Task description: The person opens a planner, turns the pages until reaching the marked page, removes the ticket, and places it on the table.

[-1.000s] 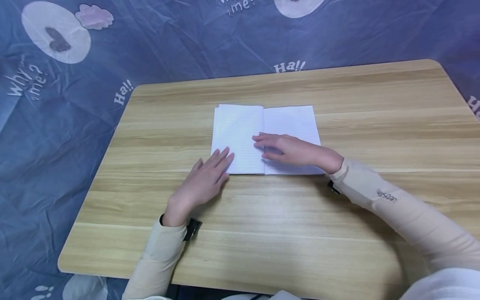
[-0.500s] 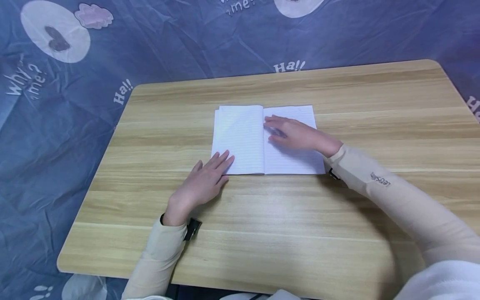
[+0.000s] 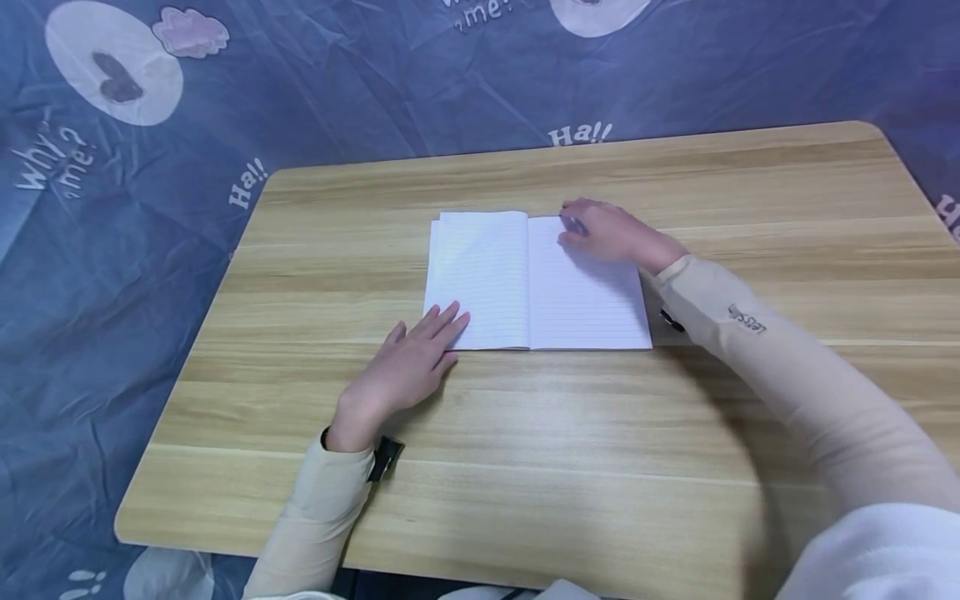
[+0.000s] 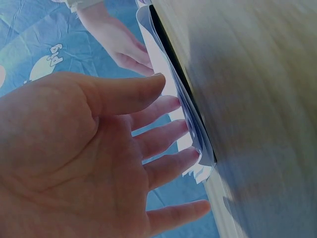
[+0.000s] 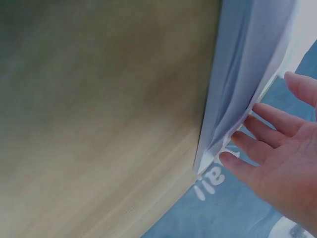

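Observation:
A notebook (image 3: 480, 267) with lined white pages lies spread flat near the middle of the wooden table. My left hand (image 3: 408, 358) rests on its lower left corner with fingers spread and extended; in the left wrist view the fingertips (image 4: 190, 156) lie on the page by the edge. My right hand (image 3: 611, 231) is over the upper part of the right page, near the top edge. In the right wrist view its fingers (image 5: 252, 146) reach loosely to the page edges, which bow up a little, and the thumb stands apart from them. Neither hand grips anything.
The wooden table (image 3: 525, 467) extends on all sides of the notebook. Behind it and at the left hangs a blue printed cloth (image 3: 337, 83). Beige sleeves (image 3: 750, 367) cover both forearms, with a black strap (image 3: 385, 458) at the left wrist.
My right hand has moved from the middle of the notebook up and right across the right page to its top edge. My left hand has stayed at the lower left corner.

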Demonstrator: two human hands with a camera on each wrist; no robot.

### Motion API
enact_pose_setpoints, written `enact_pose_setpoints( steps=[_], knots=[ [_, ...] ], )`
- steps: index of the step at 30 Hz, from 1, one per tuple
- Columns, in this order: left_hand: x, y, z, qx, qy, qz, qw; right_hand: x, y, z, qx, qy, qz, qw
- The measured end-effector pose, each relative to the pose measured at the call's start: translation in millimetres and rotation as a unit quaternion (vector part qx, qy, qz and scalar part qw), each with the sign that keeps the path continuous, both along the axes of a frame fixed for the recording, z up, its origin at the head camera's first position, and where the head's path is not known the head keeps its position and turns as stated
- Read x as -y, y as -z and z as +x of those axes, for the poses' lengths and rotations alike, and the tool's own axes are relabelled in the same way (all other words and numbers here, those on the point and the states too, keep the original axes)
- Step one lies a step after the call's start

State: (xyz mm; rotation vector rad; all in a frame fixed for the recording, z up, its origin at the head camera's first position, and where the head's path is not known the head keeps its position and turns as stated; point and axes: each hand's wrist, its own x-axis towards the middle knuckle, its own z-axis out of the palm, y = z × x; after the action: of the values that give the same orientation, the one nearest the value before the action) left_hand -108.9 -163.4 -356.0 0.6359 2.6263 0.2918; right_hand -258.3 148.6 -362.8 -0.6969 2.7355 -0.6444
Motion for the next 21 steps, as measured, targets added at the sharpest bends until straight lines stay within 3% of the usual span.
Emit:
enact_pose_setpoints(
  steps=[7, 21],
  knots=[
    [0.0, -4.1, 1.0, -0.001, 0.001, 0.006, 1.0, -1, -0.6, -10.4, 0.003, 0.007, 0.002, 1.0],
    [-1.4, -5.3, 1.1, -0.006, 0.004, 0.003, 1.0, -13, -8.3, -10.1, -0.01, 0.047, -0.056, 0.9972]
  ],
)
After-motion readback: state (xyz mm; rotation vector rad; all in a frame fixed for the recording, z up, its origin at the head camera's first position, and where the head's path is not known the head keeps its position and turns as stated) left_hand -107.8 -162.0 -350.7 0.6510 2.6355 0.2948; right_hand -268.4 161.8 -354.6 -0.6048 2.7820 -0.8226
